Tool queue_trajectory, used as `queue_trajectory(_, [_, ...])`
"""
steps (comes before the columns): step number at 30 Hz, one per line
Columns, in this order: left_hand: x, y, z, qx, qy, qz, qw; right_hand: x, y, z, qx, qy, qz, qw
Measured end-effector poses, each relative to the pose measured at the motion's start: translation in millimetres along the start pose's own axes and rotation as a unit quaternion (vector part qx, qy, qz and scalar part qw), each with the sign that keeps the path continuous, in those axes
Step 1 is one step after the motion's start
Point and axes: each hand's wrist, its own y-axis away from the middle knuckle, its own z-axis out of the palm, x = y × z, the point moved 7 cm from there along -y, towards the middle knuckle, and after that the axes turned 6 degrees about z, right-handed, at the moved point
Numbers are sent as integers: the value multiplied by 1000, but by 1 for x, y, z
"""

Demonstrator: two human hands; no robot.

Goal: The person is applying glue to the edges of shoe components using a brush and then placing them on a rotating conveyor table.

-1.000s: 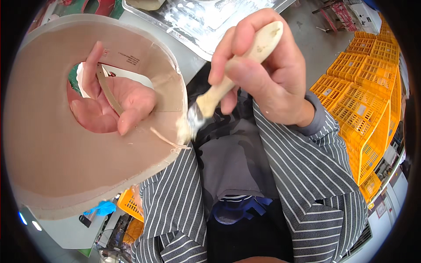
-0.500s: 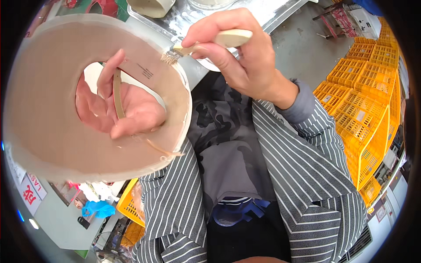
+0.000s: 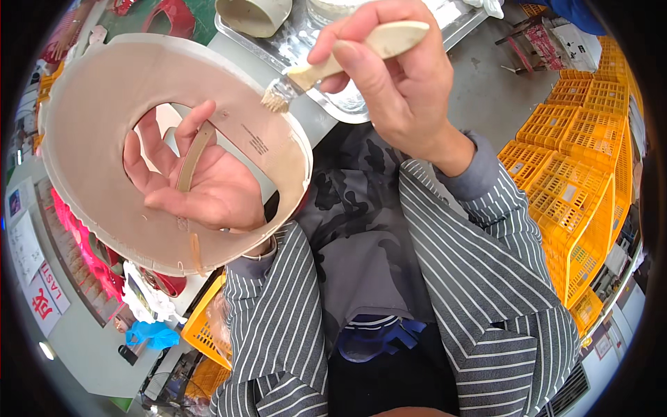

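Observation:
A shoe upper (image 3: 90, 174) with a beige lining and a thin strap (image 3: 194, 156) hangs at the left, its lining facing me. My left hand (image 3: 219, 187) reaches through its opening, fingers curled and spread, with the strap lying across them; the upper rests on this hand. Above and to the right, my right hand (image 3: 410, 90) pinches the pale handle of a flat brush (image 3: 396, 38). The short, clumped bristles point down-left, close to the upper's right rim. Whether they touch it I cannot tell.
A metal tray (image 3: 347, 110) smeared with white stands beyond my hands, with a beige pot (image 3: 260, 17) at its left. Red pieces (image 3: 170, 19) lie on a green surface. Stacked yellow crates (image 3: 573, 181) line the right. A blue plastic bag (image 3: 154, 335) sits lower left.
The upper has tilted and shifted to the right, showing more of its far wall and of my left wrist. The brush has moved slightly right and down.

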Motion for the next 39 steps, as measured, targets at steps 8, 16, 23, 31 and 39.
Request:
queue_trajectory(8, [-3,11,-9,-38,23,-11,999,-1,-22,-3,75,-99,-65,990])
queue_trajectory(16, [14,-2,3,-21,-99,252,962,-20,-2,-17,17,-212,108,971])
queue_trajectory(23, [21,0,8,-35,-139,445,884,-19,24,2,-3,-339,159,927])
queue_trajectory(31, [26,7,8,-3,-178,446,877,-8,47,11,-86,-187,191,960])
queue_trajectory(39, [23,1,6,-21,-155,440,884,-14,26,5,-79,-52,73,993])
